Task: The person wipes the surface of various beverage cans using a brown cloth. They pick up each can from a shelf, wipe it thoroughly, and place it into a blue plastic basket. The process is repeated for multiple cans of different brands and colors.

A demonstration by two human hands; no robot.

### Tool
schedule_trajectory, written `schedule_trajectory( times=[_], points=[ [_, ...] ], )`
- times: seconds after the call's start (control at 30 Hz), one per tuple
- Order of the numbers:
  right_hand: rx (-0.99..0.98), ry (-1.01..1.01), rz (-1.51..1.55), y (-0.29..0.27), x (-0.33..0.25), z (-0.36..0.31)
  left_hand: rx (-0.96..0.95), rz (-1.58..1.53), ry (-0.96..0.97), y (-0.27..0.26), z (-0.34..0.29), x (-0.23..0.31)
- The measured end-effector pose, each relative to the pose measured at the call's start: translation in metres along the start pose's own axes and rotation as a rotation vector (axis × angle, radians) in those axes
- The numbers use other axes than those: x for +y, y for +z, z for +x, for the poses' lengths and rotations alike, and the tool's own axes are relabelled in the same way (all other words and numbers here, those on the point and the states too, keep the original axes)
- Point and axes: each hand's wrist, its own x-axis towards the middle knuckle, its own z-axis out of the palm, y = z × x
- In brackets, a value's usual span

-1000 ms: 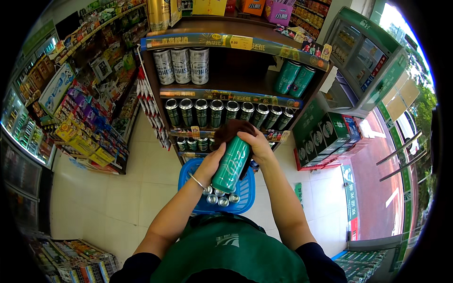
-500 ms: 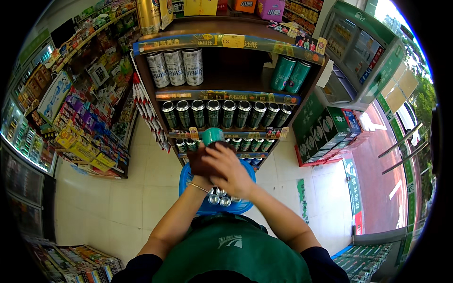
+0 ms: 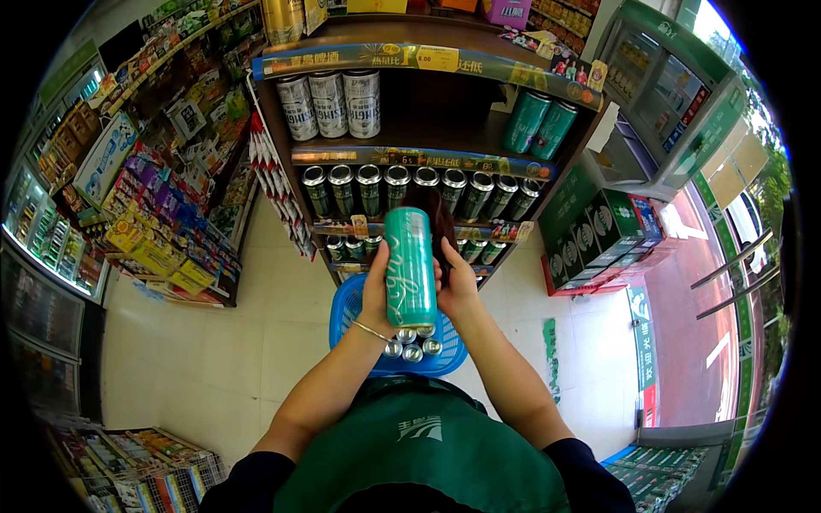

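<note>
A tall teal beer can point(image 3: 410, 269) with pale script on its side stands upright in front of me. My left hand point(image 3: 375, 286) is closed round its left side, with a thin bracelet at the wrist. On the can's right side is my right hand point(image 3: 457, 286), its fingers closed on a dark brown cloth point(image 3: 439, 221) that shows behind the can; part of the cloth is hidden. Below the hands, a blue plastic basket point(image 3: 342, 318) holds several silver-topped cans point(image 3: 412, 352).
A brown shelf rack point(image 3: 410, 94) faces me. Its upper tier carries white cans point(image 3: 327, 104) at left and two teal cans point(image 3: 540, 124) at right; dark green cans point(image 3: 368, 190) line the tier below. Green boxes point(image 3: 590, 244) and a chiller point(image 3: 667, 111) stand right, snack shelves point(image 3: 154, 205) left.
The can has come nearer and stands upright with its side bare. My right hand and the cloth have moved from over the can to its right side and behind it.
</note>
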Motion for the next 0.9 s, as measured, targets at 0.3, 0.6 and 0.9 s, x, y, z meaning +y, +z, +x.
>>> schedule_trajectory(
  times=[0.3, 0.6, 0.9],
  points=[
    [0.175, 0.021, 0.127, 0.011, 0.043, -0.02, 0.164, 0.563, 0.594, -0.052, 0.019, 0.009],
    [0.285, -0.056, -0.124, -0.035, 0.024, -0.025, -0.015, 0.918, 0.258, -0.03, -0.004, 0.037],
    [0.617, 0.049, -0.315, -0.095, 0.064, -0.011, 0.259, 1.46, 0.302, -0.067, -0.032, 0.016]
  ],
)
